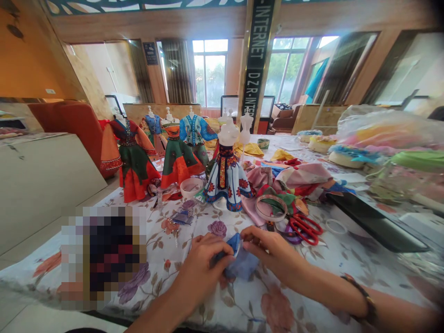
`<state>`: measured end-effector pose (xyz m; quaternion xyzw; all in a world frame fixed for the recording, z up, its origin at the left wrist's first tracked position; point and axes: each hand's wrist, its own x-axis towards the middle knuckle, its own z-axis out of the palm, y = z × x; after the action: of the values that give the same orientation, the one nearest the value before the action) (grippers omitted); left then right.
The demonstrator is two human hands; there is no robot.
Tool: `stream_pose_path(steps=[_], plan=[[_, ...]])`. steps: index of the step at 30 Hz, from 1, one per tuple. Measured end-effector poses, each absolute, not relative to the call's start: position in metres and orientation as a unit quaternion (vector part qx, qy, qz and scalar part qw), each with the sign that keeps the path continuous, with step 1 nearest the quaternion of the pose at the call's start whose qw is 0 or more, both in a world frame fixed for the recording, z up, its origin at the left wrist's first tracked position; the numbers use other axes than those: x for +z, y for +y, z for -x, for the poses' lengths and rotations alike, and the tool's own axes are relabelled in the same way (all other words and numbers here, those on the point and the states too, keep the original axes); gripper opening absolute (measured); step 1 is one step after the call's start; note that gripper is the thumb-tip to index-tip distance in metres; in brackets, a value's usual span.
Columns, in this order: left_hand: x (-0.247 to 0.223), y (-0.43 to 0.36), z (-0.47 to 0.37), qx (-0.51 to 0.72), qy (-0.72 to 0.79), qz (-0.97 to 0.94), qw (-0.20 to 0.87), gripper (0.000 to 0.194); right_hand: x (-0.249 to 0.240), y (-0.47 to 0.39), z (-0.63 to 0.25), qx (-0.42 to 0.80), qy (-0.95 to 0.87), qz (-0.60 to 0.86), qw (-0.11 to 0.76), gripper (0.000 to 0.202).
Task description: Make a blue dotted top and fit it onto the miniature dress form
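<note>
Between my two hands is a small piece of blue fabric (247, 263), sheer and pale in its lower part and deeper blue at its top edge. My left hand (208, 259) pinches its left side between thumb and fingers. At the upper right edge, the fingertips of my right hand (265, 243) close on the same cloth, beside a thin white strip. Just beyond the hands stands a small white mannequin (228, 132) wearing a white skirt (227, 178) with red flowers and blue trim.
Red-handled scissors (305, 230) and a tape roll (271, 207) lie right of my hands, near a dark phone-like slab (376, 222). Several dressed mini mannequins (130, 152) stand at the back left. Fabric scraps (298, 178) are heaped beyond the tape. A pixelated patch covers the left.
</note>
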<state>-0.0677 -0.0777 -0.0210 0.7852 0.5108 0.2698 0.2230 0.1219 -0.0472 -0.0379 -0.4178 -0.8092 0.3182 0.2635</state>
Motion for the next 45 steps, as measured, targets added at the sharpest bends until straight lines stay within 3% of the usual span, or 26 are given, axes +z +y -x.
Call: stream_pose_path(steps=[10,14,18,25,35,45], plan=[[-0.013,-0.074,0.075,0.219,0.508,-0.821,0.144,0.017,-0.032,-0.053,-0.126,0.526,-0.706,0.39,0.27,0.03],[-0.014,-0.074,0.078,0.258,0.5,-0.818,0.12,0.019,-0.033,-0.056,-0.127,0.531,-0.69,0.403,0.28,0.028],[-0.018,-0.082,0.074,0.32,0.5,-0.805,0.029,0.015,-0.036,-0.058,-0.125,0.529,-0.676,0.419,0.296,0.028],[-0.025,-0.1,0.062,0.263,0.407,-0.866,-0.126,0.028,-0.035,-0.067,-0.115,0.541,-0.671,0.396,0.318,0.027],[-0.035,-0.093,0.061,0.345,0.441,-0.828,-0.025,0.027,-0.037,-0.066,-0.115,0.455,-0.742,0.381,0.311,0.028],[-0.032,-0.09,0.061,0.347,0.461,-0.816,0.045,0.017,-0.039,-0.063,-0.11,0.401,-0.771,0.384,0.312,0.025]])
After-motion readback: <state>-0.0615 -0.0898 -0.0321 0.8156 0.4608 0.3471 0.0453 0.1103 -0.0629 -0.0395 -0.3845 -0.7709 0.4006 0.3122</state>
